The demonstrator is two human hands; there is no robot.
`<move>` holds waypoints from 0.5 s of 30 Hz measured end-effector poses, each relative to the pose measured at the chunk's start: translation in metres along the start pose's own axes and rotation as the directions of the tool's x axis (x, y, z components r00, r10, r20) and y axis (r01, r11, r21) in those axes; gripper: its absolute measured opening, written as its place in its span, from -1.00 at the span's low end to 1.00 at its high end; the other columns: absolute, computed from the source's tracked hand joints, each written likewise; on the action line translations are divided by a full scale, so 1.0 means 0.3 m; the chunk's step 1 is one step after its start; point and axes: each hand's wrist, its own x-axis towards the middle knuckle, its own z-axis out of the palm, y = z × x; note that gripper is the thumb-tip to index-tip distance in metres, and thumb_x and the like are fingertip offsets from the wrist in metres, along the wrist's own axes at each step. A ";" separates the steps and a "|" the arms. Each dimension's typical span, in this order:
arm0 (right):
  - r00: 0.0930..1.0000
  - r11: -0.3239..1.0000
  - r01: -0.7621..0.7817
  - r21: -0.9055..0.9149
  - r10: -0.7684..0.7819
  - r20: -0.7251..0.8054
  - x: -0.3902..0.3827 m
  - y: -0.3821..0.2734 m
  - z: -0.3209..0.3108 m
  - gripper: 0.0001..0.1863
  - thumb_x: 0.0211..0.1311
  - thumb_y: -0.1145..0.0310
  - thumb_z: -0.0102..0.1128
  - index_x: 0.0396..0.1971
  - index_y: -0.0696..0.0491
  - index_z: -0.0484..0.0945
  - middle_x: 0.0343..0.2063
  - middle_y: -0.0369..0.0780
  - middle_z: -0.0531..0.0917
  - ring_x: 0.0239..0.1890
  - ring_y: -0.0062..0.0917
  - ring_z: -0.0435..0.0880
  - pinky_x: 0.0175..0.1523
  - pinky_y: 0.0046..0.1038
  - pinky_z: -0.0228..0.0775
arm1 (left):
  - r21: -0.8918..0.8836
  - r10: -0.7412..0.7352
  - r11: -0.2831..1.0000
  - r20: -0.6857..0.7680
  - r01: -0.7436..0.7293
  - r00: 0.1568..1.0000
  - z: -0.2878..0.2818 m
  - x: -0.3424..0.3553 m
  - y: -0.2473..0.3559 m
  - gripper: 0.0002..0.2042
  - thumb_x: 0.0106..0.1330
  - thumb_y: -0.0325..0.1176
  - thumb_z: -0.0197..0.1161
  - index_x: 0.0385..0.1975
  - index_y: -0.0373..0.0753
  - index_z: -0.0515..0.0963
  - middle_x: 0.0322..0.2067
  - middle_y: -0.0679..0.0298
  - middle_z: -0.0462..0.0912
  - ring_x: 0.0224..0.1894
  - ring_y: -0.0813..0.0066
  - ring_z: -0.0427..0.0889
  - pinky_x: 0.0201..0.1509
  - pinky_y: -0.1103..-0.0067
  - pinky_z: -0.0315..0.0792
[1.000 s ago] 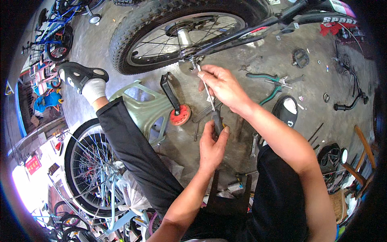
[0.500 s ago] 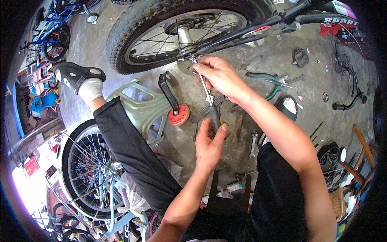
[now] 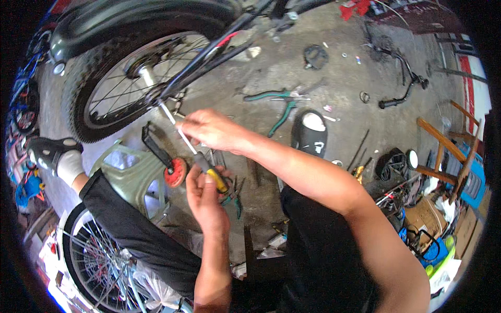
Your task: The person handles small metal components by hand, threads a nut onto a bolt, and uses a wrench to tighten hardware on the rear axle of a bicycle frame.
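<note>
A screwdriver [image 3: 188,141] with a yellow and dark handle slants between my two hands. My left hand [image 3: 210,206] curls around its handle, thumb lying along it. Farther up, the fingers of my right hand [image 3: 216,130] close at the bare metal shaft. The shaft's tip reaches the axle end [image 3: 153,98] of a bicycle wheel [image 3: 83,112] with a knobbly black tyre. What the tip touches there is too small to make out. A black frame tube [image 3: 203,61] runs from the axle up to the right.
Below the wheel are a pale green plastic stool [image 3: 125,180] and a black arm with a red disc [image 3: 175,173]. Teal-handled pliers [image 3: 282,119] and a pedal [image 3: 315,56] lie on the floor. A wooden stool [image 3: 443,138] stands right; another wheel [image 3: 73,255] is lower left.
The view has swung right, so the bicycle and both hands appear farther left. My right hand sits farther back from the axle along the shaft. More of the yellow handle shows in my left hand.
</note>
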 end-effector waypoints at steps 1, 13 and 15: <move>0.997 1.000 -0.005 0.024 0.003 0.075 -0.005 0.012 -0.010 -0.63 0.50 0.11 0.21 -0.12 0.16 0.73 -0.33 -0.32 0.73 -0.30 -0.63 0.61 -0.13 -0.50 0.48 | -0.104 -0.048 0.993 0.043 0.052 0.998 -0.002 0.007 0.008 -0.56 0.50 -0.38 0.19 0.31 -0.36 0.32 0.00 -0.02 0.69 -0.02 0.19 0.72 0.11 0.35 0.59; 0.986 0.983 -0.156 -0.093 0.149 -0.077 -0.008 -0.077 0.006 -0.50 0.04 -0.02 0.59 -0.37 0.19 0.74 -0.41 -0.08 0.77 -0.36 -0.32 0.76 -0.24 -0.27 0.59 | 0.004 -0.041 0.999 0.084 0.041 0.996 0.031 0.140 0.117 -0.79 0.49 -0.36 0.29 0.01 -0.28 0.52 -0.12 0.24 0.70 -0.11 0.42 0.71 0.03 0.52 0.55; 0.995 0.987 -0.092 -0.130 0.085 -0.057 -0.015 -0.074 0.000 -0.50 0.17 -0.08 0.50 -0.29 0.14 0.77 -0.41 -0.13 0.75 -0.35 -0.34 0.74 -0.23 -0.29 0.59 | 0.017 -0.097 0.995 0.090 0.095 0.991 -0.002 0.175 0.105 -0.81 0.48 -0.38 0.31 -0.02 -0.27 0.54 -0.18 0.27 0.72 -0.17 0.42 0.72 0.00 0.53 0.56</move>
